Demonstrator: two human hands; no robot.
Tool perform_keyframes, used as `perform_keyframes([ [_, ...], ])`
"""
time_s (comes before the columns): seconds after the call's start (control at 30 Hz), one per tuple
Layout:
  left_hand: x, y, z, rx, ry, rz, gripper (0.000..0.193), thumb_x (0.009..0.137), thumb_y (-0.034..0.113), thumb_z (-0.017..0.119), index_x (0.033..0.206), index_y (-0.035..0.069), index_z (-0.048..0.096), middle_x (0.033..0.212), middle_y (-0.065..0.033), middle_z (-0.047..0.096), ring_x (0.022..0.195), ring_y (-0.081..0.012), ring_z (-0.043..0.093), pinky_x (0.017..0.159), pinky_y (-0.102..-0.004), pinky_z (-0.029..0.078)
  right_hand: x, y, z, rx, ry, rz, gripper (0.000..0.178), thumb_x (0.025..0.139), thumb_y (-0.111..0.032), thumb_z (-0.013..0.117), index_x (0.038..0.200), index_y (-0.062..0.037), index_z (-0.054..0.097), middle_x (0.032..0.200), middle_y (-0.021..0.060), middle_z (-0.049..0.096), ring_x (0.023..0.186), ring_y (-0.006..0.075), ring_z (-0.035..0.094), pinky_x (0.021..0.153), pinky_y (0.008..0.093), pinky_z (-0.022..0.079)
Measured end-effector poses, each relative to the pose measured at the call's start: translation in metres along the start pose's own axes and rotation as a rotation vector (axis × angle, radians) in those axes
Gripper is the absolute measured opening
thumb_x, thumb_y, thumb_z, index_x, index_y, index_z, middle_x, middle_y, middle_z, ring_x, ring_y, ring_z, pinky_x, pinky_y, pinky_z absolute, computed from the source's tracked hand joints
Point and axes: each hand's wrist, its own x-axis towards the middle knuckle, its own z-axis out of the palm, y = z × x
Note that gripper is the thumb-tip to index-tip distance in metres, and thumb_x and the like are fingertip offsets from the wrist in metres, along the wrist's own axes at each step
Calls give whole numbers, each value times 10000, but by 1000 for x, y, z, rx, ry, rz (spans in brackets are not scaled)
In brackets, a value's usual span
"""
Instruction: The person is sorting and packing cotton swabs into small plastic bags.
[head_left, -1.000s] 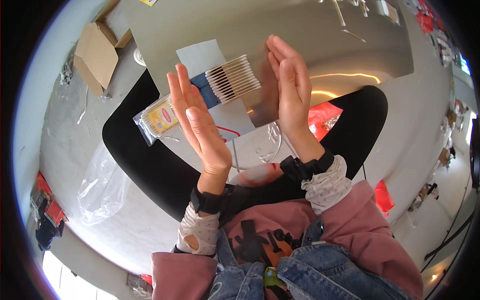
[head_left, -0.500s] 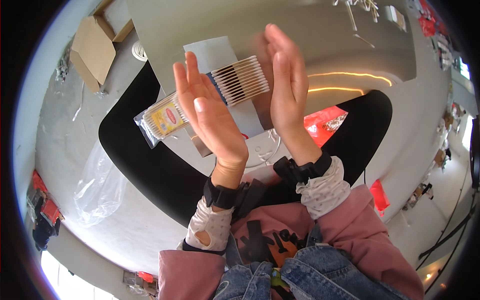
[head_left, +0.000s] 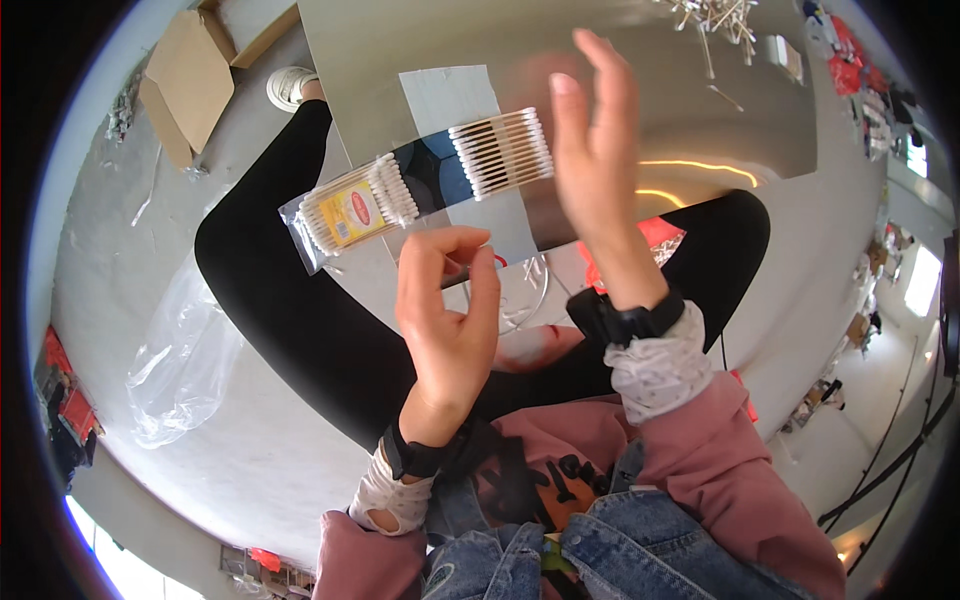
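A row of cotton swabs (head_left: 502, 153) lies side by side across a dark blue strip (head_left: 447, 165) on the shiny metal sheet. To its left, more swabs fill a clear pack with a yellow label (head_left: 350, 208), several of their tips showing at its right end. My left hand (head_left: 450, 325) hovers below the pack, fingers curled and the thumb apart from the forefinger, with nothing visible between them. Close to the right end of the swab row is my right hand (head_left: 600, 150), its thumb and fingers spread and holding nothing; some of its fingers are blurred or hidden.
Pale paper (head_left: 450, 92) runs under the strip on the metal sheet (head_left: 590, 90). Loose swabs (head_left: 715, 20) are piled at the sheet's far right, near a small white box (head_left: 786, 58). An open cardboard box (head_left: 188, 85) and clear plastic (head_left: 185, 370) lie left on the floor.
My left hand has drawn back toward me and curled its fingers, uncovering the strip and the pack's right end. My right hand has shifted slightly right, its thumb and forefinger spreading apart.
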Motion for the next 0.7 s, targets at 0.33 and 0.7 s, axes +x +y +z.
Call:
perform_keyframes([
  [0.33,49,-9,14,642,-20,500,143,745,40,759,839,67,654,862,-60,539,831,-269,544,722,-385,453,-42,-3,-77,15,-132,228,352,889,54,604,1230,-26,576,1025,85,615,861,163,595,800,290,487],
  [0.7,67,-9,21,784,-137,554,143,746,41,750,821,68,631,866,-66,531,856,-278,544,749,-400,467,-56,-8,-74,163,-171,317,396,860,84,607,1242,-15,568,977,79,573,823,171,569,774,290,489],
])
